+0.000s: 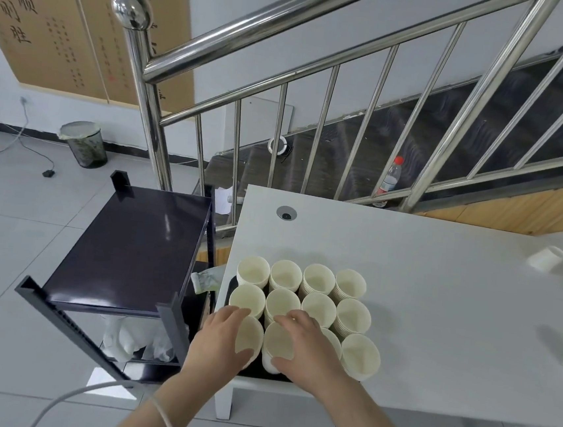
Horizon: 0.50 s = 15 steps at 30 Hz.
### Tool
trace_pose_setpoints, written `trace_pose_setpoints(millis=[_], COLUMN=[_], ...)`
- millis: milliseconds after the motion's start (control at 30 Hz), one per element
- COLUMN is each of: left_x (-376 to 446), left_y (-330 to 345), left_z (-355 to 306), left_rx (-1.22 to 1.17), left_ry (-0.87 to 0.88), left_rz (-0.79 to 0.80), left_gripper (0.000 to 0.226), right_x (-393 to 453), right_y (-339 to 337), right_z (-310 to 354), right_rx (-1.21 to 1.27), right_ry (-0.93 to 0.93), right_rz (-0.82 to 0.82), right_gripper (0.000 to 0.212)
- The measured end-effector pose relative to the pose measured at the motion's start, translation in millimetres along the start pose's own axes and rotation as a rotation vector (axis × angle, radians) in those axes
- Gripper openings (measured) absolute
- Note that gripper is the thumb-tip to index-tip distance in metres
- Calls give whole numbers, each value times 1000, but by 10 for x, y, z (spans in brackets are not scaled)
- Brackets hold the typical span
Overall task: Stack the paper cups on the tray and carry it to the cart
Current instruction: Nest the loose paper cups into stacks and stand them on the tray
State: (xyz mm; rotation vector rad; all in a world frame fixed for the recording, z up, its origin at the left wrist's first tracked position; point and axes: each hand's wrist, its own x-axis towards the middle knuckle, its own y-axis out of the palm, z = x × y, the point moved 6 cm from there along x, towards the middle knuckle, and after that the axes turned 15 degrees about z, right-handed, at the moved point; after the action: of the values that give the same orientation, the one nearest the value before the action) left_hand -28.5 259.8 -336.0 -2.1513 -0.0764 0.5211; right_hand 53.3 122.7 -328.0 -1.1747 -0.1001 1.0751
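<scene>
Two hands, left hand [218,339] and right hand [306,348], each cup a front-row cup stack [278,342] on the white table [437,297].

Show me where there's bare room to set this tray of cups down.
The cart's top shelf, left of the table, is bare. The white table is open right of the tray, up to a tipped cup far right. The near-left corner is crowded: cup stacks and both hands.
</scene>
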Motion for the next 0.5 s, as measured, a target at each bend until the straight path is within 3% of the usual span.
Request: trace_pose_setpoints(millis=[500], left_x=[29], left_y=[-5], left_z=[-161], left_rx=[85], left_ry=[-45], left_rz=[12], left_gripper=[62], right_x=[7], right_y=[-61], right_z=[-88], right_rx=[-27], right_ry=[-54], right_rz=[-2], right_gripper=[68])
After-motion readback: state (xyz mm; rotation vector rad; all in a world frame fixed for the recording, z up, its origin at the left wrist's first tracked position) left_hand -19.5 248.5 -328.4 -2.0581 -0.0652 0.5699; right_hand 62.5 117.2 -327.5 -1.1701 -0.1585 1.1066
